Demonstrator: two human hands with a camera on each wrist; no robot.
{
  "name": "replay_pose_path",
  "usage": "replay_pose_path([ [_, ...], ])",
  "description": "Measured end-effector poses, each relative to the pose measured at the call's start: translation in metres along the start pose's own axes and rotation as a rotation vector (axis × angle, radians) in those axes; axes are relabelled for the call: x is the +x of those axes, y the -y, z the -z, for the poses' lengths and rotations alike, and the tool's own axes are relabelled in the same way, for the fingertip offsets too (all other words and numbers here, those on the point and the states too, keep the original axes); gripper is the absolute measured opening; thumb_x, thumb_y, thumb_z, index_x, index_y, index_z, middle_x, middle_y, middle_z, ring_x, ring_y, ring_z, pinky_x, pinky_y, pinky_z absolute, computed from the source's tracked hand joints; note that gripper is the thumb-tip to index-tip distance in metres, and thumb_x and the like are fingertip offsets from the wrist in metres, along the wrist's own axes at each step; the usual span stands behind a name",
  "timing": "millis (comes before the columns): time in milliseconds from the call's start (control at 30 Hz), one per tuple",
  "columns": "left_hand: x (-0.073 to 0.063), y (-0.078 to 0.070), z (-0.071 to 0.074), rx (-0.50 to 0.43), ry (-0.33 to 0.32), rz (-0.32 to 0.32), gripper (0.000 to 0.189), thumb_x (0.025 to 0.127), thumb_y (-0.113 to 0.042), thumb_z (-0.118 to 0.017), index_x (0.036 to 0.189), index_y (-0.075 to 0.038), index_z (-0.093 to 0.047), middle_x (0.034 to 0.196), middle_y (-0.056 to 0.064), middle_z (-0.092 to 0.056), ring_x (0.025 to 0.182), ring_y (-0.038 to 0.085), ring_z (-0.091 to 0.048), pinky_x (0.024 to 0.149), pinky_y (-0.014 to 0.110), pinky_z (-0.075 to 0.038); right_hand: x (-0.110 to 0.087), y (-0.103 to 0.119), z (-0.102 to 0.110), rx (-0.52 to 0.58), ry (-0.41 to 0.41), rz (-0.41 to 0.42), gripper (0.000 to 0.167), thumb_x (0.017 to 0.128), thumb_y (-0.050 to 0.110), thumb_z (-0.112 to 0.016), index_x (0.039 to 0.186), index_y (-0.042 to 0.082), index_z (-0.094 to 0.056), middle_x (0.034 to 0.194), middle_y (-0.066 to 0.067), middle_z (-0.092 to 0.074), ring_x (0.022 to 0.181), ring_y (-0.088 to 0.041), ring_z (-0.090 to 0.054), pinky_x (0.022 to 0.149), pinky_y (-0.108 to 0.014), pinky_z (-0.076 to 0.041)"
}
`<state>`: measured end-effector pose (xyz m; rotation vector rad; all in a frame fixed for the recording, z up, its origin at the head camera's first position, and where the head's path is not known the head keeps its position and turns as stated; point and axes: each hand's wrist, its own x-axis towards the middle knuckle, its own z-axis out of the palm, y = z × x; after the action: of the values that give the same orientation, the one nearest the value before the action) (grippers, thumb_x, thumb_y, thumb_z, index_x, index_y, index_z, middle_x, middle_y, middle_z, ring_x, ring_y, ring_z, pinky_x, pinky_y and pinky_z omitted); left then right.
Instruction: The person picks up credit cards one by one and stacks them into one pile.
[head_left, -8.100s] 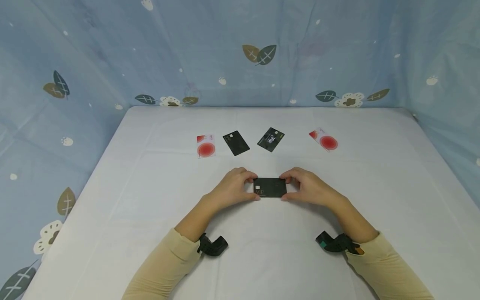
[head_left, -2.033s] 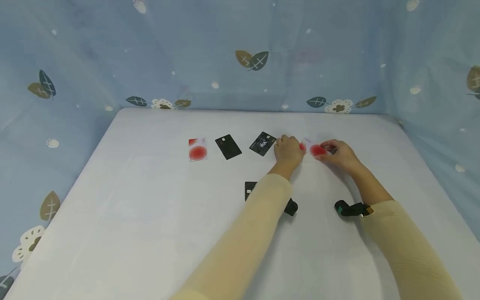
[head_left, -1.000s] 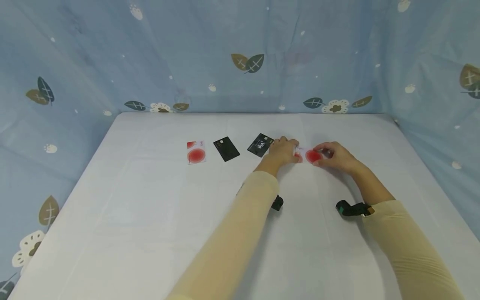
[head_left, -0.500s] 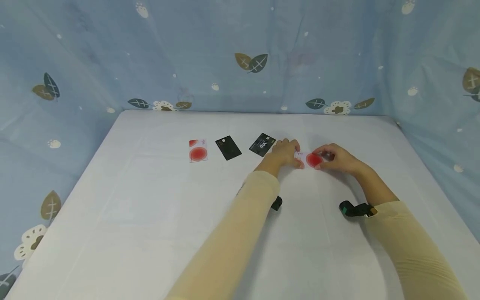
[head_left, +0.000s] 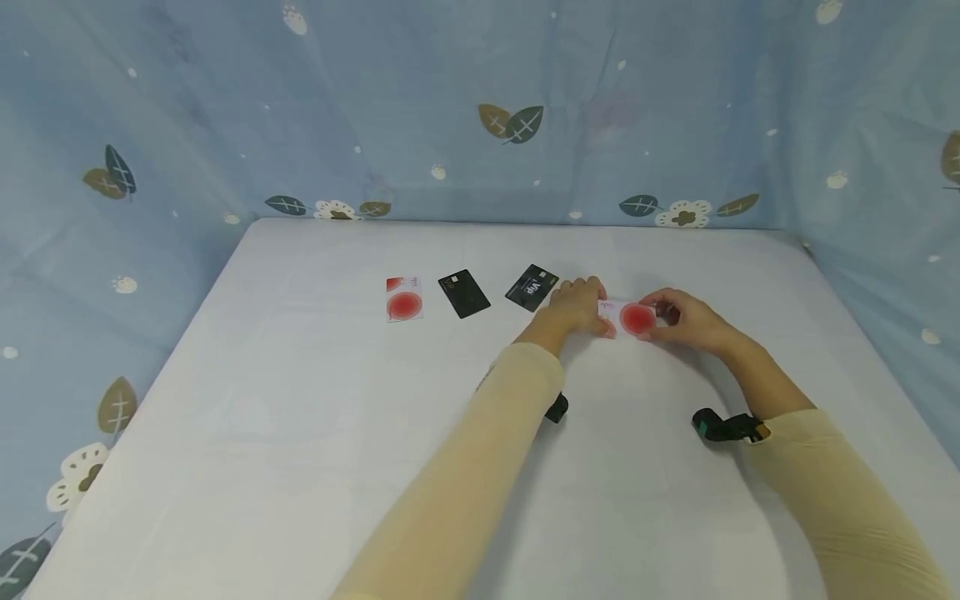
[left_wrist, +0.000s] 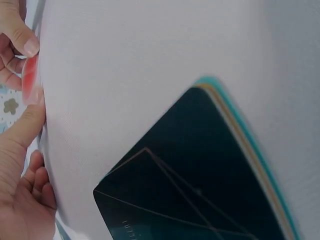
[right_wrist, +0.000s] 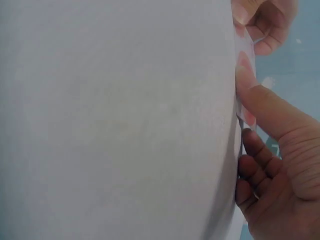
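Observation:
A white card with a red circle [head_left: 637, 319] lies lengthwise at the right of the row of cards. My left hand [head_left: 576, 307] pinches its left end between thumb and fingers, and my right hand [head_left: 688, 320] pinches its right end. Both thumbs are on the near side. In the right wrist view, the card [right_wrist: 245, 60] is seen nearly edge-on between the two hands. A dark card [left_wrist: 185, 165] with thin gold lines and teal and yellow edges fills the lower part of the left wrist view; the left sleeve hides it in the head view.
Left of my hands lie a black Vip card [head_left: 532, 288], a plain black card [head_left: 464, 293] and another red-circle card [head_left: 404, 299]. They rest on a white-covered table [head_left: 262, 417]. A blue patterned curtain [head_left: 420, 100] hangs behind it and along both sides.
Both hands left the black card near the middle and took hold of the right-hand red-circle card. That card has turned from slanted to nearly level and moved slightly nearer.

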<state>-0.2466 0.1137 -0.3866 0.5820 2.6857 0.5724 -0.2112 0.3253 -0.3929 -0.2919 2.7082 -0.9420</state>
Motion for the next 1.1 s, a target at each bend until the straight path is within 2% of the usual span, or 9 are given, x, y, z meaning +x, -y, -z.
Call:
replay_pose_path([
  [133,0.002,-0.001,-0.002,-0.023,-0.002,0.0,0.057,0.077,-0.042,-0.076,0.122,-0.023,-0.046,0.113,-0.004,-0.053,0.103,0.015,-0.044,0.092,0.029,-0.036,-0.006,0.001,0.002,-0.003,0.002,0.0,0.059,0.079,0.023,-0.077,0.127,0.002,-0.049,0.105,-0.015,-0.05,0.092,-0.025,-0.042,0.072,-0.02,-0.039],
  [267,0.002,-0.004,-0.003,-0.038,-0.007,-0.021,0.056,0.079,-0.039,-0.075,0.123,-0.022,-0.044,0.11,-0.003,-0.056,0.101,0.015,-0.049,0.089,0.029,-0.038,-0.01,-0.002,0.003,0.005,-0.027,0.041,0.059,0.078,0.019,-0.077,0.127,0.002,-0.049,0.102,-0.015,-0.051,0.088,-0.024,-0.043,0.07,-0.02,-0.039],
  [433,0.0,-0.011,-0.003,-0.06,0.015,-0.049,0.056,0.082,-0.033,-0.073,0.128,-0.017,-0.044,0.116,0.001,-0.06,0.104,0.017,-0.054,0.089,0.029,-0.041,-0.01,-0.007,0.002,-0.001,-0.058,0.079,0.057,0.077,0.016,-0.078,0.126,0.001,-0.052,0.099,-0.012,-0.05,0.083,-0.023,-0.043,0.067,-0.02,-0.041],
  [600,-0.002,-0.012,-0.004,-0.068,0.024,-0.038,0.062,0.081,-0.034,-0.074,0.133,-0.017,-0.045,0.116,-0.001,-0.057,0.104,0.014,-0.049,0.089,0.028,-0.041,-0.009,-0.006,0.0,-0.007,-0.057,0.065,0.06,0.078,0.021,-0.078,0.128,0.0,-0.052,0.099,-0.013,-0.05,0.084,-0.023,-0.043,0.067,-0.02,-0.042],
  [733,-0.002,-0.01,-0.004,-0.079,0.017,-0.052,0.068,0.077,-0.033,-0.078,0.134,-0.015,-0.045,0.116,-0.002,-0.054,0.104,0.013,-0.045,0.089,0.026,-0.041,-0.009,-0.004,0.0,-0.02,-0.051,0.042,0.064,0.078,0.024,-0.078,0.13,0.0,-0.05,0.101,-0.014,-0.049,0.086,-0.024,-0.043,0.068,-0.021,-0.042],
  [800,-0.002,-0.01,-0.004,-0.059,0.012,-0.069,0.068,0.078,-0.034,-0.077,0.134,-0.013,-0.046,0.116,-0.002,-0.054,0.104,0.013,-0.045,0.089,0.025,-0.041,-0.009,-0.005,-0.001,-0.028,-0.06,0.033,0.066,0.077,0.026,-0.079,0.13,0.0,-0.05,0.103,-0.014,-0.049,0.087,-0.025,-0.044,0.068,-0.021,-0.042],
  [933,-0.007,-0.011,-0.001,0.05,-0.007,-0.095,0.061,0.082,-0.036,-0.072,0.13,-0.009,-0.047,0.111,0.0,-0.055,0.1,0.014,-0.045,0.085,0.025,-0.041,-0.011,-0.004,-0.003,-0.039,-0.092,0.019,0.07,0.076,0.033,-0.08,0.13,0.001,-0.05,0.104,-0.014,-0.051,0.087,-0.025,-0.045,0.067,-0.021,-0.043],
  [1000,-0.011,-0.012,0.001,0.102,-0.015,-0.11,0.059,0.084,-0.037,-0.07,0.129,-0.006,-0.047,0.111,0.002,-0.056,0.099,0.015,-0.045,0.085,0.026,-0.041,-0.014,-0.001,-0.004,-0.047,-0.107,0.031,0.07,0.075,0.035,-0.08,0.129,0.0,-0.051,0.103,-0.014,-0.052,0.087,-0.024,-0.045,0.067,-0.02,-0.042],
  [1100,-0.017,-0.012,0.006,0.124,-0.012,-0.117,0.063,0.085,-0.039,-0.069,0.133,-0.007,-0.044,0.117,0.003,-0.055,0.102,0.015,-0.044,0.088,0.025,-0.041,-0.018,0.005,-0.003,-0.067,-0.131,0.064,0.067,0.075,0.032,-0.08,0.127,-0.001,-0.053,0.102,-0.014,-0.054,0.088,-0.025,-0.046,0.067,-0.019,-0.042],
])
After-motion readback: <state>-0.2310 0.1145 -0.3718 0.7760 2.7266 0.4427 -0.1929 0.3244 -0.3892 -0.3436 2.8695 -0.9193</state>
